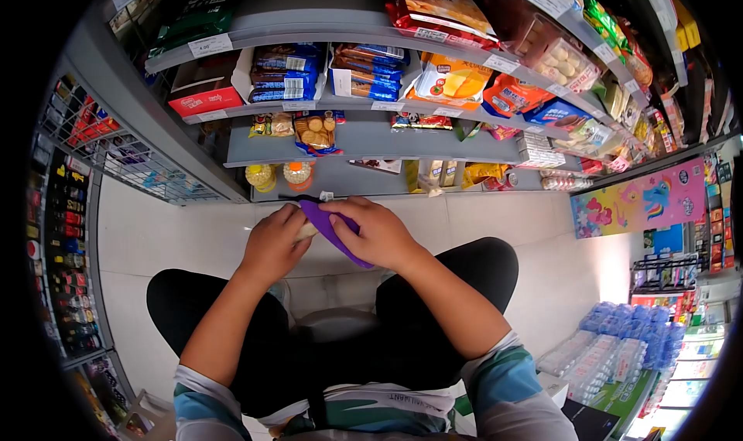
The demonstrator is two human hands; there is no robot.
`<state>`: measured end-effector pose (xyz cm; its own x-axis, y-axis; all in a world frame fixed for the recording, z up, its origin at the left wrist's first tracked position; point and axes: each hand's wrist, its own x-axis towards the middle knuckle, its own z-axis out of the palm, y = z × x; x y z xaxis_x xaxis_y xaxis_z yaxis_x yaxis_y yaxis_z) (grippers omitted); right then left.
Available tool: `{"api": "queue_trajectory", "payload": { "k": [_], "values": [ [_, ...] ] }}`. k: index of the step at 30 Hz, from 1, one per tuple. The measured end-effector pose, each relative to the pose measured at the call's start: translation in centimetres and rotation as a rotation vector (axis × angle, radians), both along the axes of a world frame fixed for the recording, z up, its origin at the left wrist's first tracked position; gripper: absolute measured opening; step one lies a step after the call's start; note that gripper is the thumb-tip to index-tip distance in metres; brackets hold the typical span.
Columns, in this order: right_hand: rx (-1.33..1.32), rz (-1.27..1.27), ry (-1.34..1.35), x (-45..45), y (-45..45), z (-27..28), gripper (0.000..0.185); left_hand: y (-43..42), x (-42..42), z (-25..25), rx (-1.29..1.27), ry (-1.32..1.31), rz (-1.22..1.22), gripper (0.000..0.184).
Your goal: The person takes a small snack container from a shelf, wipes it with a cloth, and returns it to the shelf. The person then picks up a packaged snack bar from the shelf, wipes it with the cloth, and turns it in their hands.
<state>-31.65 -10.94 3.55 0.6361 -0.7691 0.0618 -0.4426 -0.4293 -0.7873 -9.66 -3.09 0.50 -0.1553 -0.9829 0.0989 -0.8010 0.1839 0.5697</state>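
Observation:
Both hands meet in front of the lowest shelf, above my knees. In my right hand (371, 228) is a purple cloth (331, 230), its fingers folded over the upper part while a pointed end hangs down below them. My left hand (277, 244) is closed around a small pale yellowish item (307, 230), mostly hidden by the fingers and the cloth. The cloth touches that item. Just beyond the hands, on the bottom shelf, stand two jars with yellow and orange lids, one being the orange jar (298, 174).
Shelves hold blue-wrapped snack boxes (286, 73), a bag of round biscuits (317, 131) and an orange packet (449, 81). A wire rack (131, 155) stands at left. Packs of bottled water (611, 348) are stacked at right. Pale floor tiles (464, 217) lie beneath.

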Motion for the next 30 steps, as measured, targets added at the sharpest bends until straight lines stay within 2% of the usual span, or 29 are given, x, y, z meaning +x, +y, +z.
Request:
{"api": "queue_trajectory", "payload": {
  "k": [3, 7, 9, 11, 13, 15, 16, 18, 19, 21, 23, 26, 27, 30],
  "values": [
    [0.012, 0.055, 0.058, -0.1, 0.2, -1.5, 0.031, 0.3, 0.5, -0.2, -0.116, -0.104, -0.049, 0.048],
    [-0.017, -0.005, 0.033, -0.1, 0.5, -2.8, 0.029, 1.4, 0.0, -0.8, -0.112, -0.069, -0.011, 0.045],
    [-0.032, -0.047, 0.016, -0.1, 0.5, -3.4, 0.028, 2.1, -0.4, -0.9, 0.050, 0.039, 0.032, 0.049],
    [0.118, -0.139, 0.051, -0.3, 0.3, -3.6, 0.027, 2.9, -0.7, -1.0, 0.064, 0.083, 0.058, 0.048],
    [0.099, -0.143, 0.013, -0.4, 0.3, -4.7, 0.027, 3.5, -0.9, -1.9, 0.074, 0.132, 0.085, 0.046],
    [0.200, -0.146, -0.070, -0.3, 0.8, -4.9, 0.029, 3.9, -1.1, -2.9, 0.117, 0.459, 0.215, 0.041],
    [0.197, -0.144, -0.072, -0.3, 1.3, -4.6, 0.029, 4.2, -1.0, -2.6, 0.113, 0.457, 0.217, 0.041],
    [0.303, -0.110, 0.056, -0.3, 2.5, -3.6, 0.043, 4.8, -0.8, -1.6, 0.556, 0.968, 0.420, 0.037],
    [0.301, -0.106, 0.055, -0.1, 3.1, -3.0, 0.043, 5.3, -0.6, -1.3, 0.552, 0.968, 0.422, 0.037],
    [0.347, -0.037, 0.213, 0.3, 4.2, -2.3, 0.058, 6.3, 0.4, -1.1, 0.674, 1.545, 0.452, 0.042],
    [0.256, 0.045, 0.187, 0.2, 6.0, -2.5, 0.063, 7.4, 1.0, -1.3, 0.657, 1.650, 0.368, 0.046],
    [0.384, 0.192, 0.151, 0.5, 9.1, -1.0, 0.058, 9.4, 1.0, -1.9, 0.537, 1.886, 0.412, 0.035],
    [0.383, 0.231, 0.230, 0.5, 10.1, -0.9, 0.058, 9.8, 0.6, -2.0, 0.451, 1.887, 0.464, 0.031],
    [0.368, 0.282, 0.251, 1.0, 11.9, -0.9, 0.053, 10.2, -0.1, -1.4, 0.396, 1.850, 0.461, 0.028]
  ]
}}
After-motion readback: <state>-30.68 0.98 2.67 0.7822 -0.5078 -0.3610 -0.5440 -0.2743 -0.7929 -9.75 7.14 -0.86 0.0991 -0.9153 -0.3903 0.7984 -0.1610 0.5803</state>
